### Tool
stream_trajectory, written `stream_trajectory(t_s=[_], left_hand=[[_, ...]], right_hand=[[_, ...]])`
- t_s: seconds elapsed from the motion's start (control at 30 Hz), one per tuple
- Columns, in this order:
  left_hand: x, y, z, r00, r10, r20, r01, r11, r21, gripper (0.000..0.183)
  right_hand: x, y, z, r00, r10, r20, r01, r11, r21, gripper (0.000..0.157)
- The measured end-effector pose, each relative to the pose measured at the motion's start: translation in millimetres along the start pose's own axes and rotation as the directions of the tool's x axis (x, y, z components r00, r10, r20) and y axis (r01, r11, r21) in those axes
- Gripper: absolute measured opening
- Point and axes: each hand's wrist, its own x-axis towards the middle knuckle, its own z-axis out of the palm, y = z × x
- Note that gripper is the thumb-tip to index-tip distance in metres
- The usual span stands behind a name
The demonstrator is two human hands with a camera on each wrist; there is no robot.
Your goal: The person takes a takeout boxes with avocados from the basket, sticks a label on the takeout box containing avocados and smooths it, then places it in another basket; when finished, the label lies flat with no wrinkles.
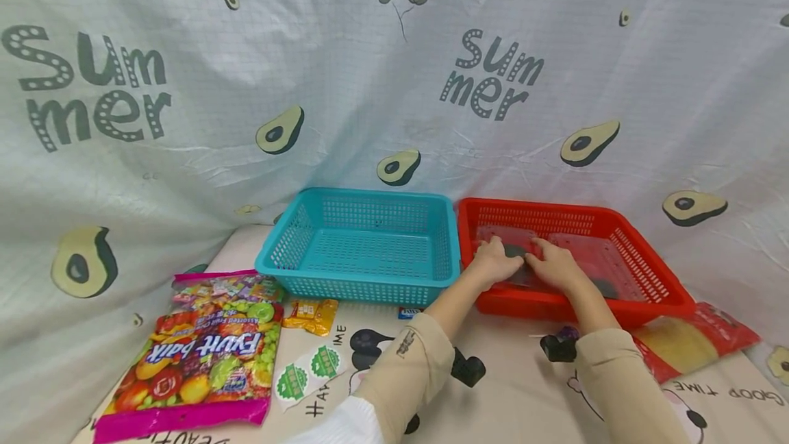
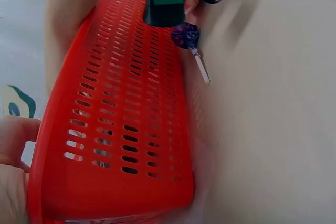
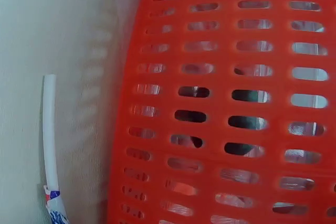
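Note:
Both hands reach into a red plastic basket on the right. My left hand lies over a clear plastic package with a dark round patch, its thumb and fingers spread. From the other side my right hand extends its fingers toward the same dark patch, fingertips close to the left thumb. A second clear package lies in the basket's right part. In the left wrist view, part of the left hand shows beside the basket's rim; the right wrist view shows the basket's slotted wall.
A turquoise basket stands left of the red one. Fruit candy bags, an orange packet and a green-printed sticker sheet lie left. A lollipop lies before the red basket; a red-and-yellow bag lies at its right.

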Motion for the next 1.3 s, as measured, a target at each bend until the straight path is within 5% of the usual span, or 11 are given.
stream_trajectory(t_s=[0.2, 0.4, 0.67, 0.83, 1.03, 1.17, 1.3], left_hand=[[-4.5, -6.2, 0.0, 0.995, 0.085, -0.052, -0.087, 0.996, -0.032, 0.060], [-10.5, -7.9, -12.3, 0.961, 0.266, -0.075, -0.269, 0.963, -0.031, 0.061], [-33.8, -1.4, -53.5, 0.902, 0.432, -0.014, -0.430, 0.900, 0.070, 0.066], [-61.0, -19.4, -79.7, 0.850, 0.526, -0.023, -0.521, 0.848, 0.098, 0.063], [-105.8, -67.6, -108.0, 0.750, 0.657, -0.082, -0.646, 0.753, 0.124, 0.059], [-142.9, -93.4, -119.0, 0.689, 0.716, -0.110, -0.706, 0.698, 0.120, 0.057], [-180.0, -114.7, -127.0, 0.702, 0.705, -0.100, -0.698, 0.709, 0.100, 0.057]], right_hand=[[-6.6, 0.3, -0.9, 0.988, 0.014, -0.155, 0.000, 0.996, 0.088, 0.050], [-17.4, 0.5, -6.9, 0.922, 0.049, -0.384, 0.046, 0.971, 0.235, 0.046], [-44.1, -22.9, -25.4, 0.902, 0.108, -0.418, 0.083, 0.907, 0.414, 0.047], [-68.3, -46.0, -28.4, 0.903, 0.027, -0.428, 0.177, 0.885, 0.431, 0.044], [-101.1, -78.7, -15.5, 0.895, -0.153, -0.420, 0.325, 0.868, 0.376, 0.042], [-122.3, -96.3, -3.8, 0.873, -0.255, -0.416, 0.421, 0.825, 0.378, 0.043], [-139.1, -109.3, 8.9, 0.857, -0.337, -0.390, 0.491, 0.764, 0.419, 0.044]])
